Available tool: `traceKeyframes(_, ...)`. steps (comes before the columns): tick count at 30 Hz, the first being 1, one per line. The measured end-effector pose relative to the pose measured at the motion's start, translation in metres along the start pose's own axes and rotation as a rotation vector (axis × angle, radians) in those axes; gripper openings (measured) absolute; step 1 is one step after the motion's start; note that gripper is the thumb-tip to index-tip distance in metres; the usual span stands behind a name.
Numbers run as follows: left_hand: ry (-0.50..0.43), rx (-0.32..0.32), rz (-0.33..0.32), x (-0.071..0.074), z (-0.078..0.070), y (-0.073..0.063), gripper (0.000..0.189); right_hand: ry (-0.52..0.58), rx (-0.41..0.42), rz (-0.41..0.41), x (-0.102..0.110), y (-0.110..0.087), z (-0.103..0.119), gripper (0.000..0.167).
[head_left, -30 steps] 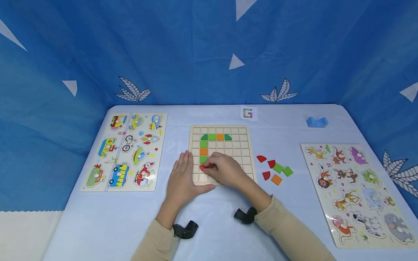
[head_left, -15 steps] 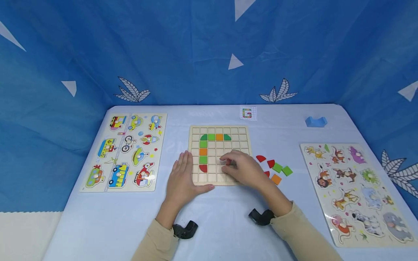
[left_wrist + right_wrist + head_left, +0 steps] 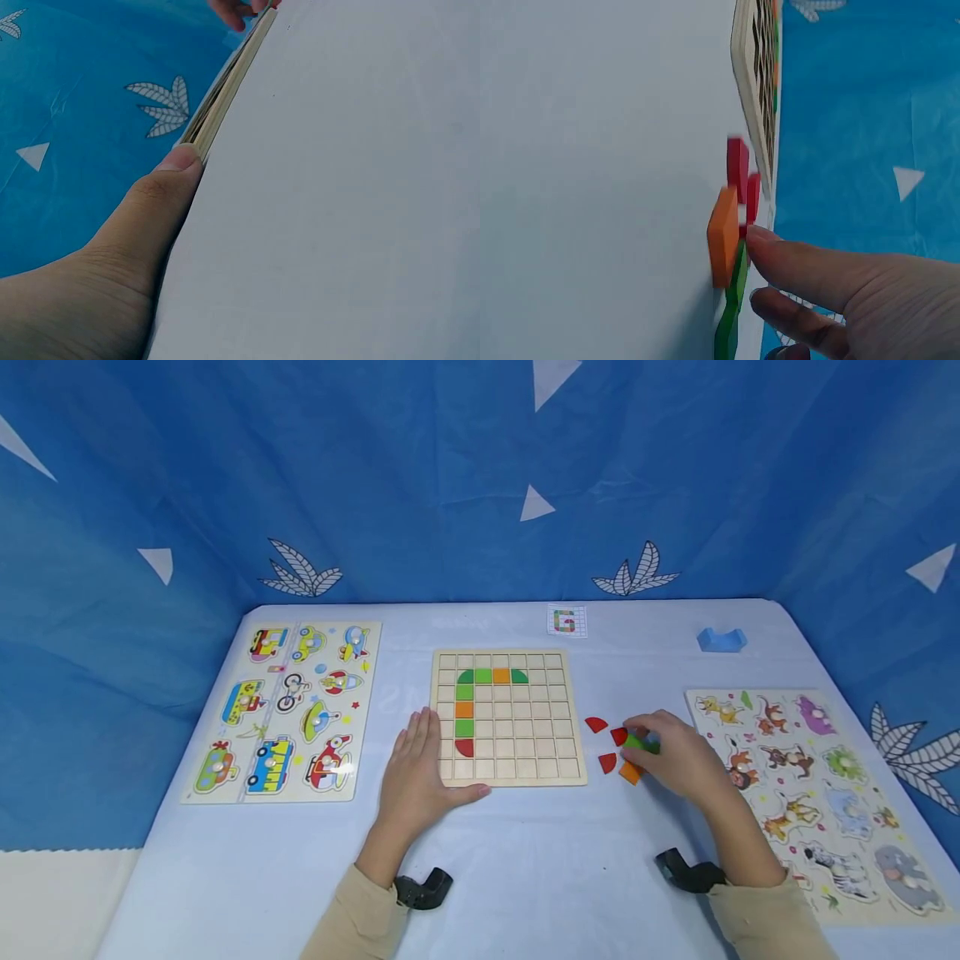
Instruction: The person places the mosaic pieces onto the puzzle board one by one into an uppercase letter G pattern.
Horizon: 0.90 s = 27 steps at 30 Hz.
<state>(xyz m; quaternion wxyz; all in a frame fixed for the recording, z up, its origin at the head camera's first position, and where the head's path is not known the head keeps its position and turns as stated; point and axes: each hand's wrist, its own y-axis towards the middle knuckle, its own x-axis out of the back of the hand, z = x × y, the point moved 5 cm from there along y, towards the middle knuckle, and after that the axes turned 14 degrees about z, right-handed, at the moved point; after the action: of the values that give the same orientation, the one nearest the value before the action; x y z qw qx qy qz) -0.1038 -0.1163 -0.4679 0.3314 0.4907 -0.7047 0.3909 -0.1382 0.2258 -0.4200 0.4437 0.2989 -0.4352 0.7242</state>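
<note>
The wooden grid board (image 3: 525,720) carries green, orange and red pieces along its upper row and left column. A red quarter-circle (image 3: 465,747) ends the column. My left hand (image 3: 414,768) rests at the board's lower left corner, fingers straight along the left side, thumb against the front edge. My right hand (image 3: 671,752) is over the loose pieces, thumb and fingers spread around the green squares (image 3: 739,281). In the right wrist view the thumb is close to a green square; whether it touches is unclear. Beside them lie an orange square (image 3: 630,772) and red quarter-circles (image 3: 596,725).
A vehicle puzzle board (image 3: 285,710) lies on the left. An animal puzzle board (image 3: 832,810) lies on the right, partly under the right forearm. A small pattern card (image 3: 567,621) and a blue block (image 3: 722,640) are near the back edge. Blue cloth (image 3: 450,485) hangs behind.
My right hand has let go of the red quarter-circle, which now lies in the left column, and has moved right to the loose pieces. The left hand has stayed in place.
</note>
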Motion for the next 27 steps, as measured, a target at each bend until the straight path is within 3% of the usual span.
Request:
traceKeyframes(6, 0.006, 0.003, -0.002, -0.001, 0.001, 0.000, 0.131, -0.010, -0.033, 0.024, 0.001, -0.004, -0.013, 0.037)
traceKeyframes(12, 0.002, -0.002, -0.007, -0.002, 0.002, 0.000, 0.131, 0.062, -0.008, 0.032, 0.001, 0.000, -0.014, 0.025)
traceKeyframes(17, -0.002, -0.005, -0.008, -0.002, 0.002, 0.001, 0.132, 0.110, 0.018, -0.007, 0.003, 0.004, -0.011, 0.020)
traceKeyframes(22, 0.003, -0.001, -0.007, -0.002, 0.002, 0.001, 0.132, 0.174, 0.064, -0.003, 0.000, 0.015, 0.005, 0.019)
traceKeyframes(27, 0.005, 0.001, -0.008, -0.002, 0.002, 0.001, 0.132, 0.239, 0.121, 0.054, -0.011, 0.028, 0.040, 0.018)
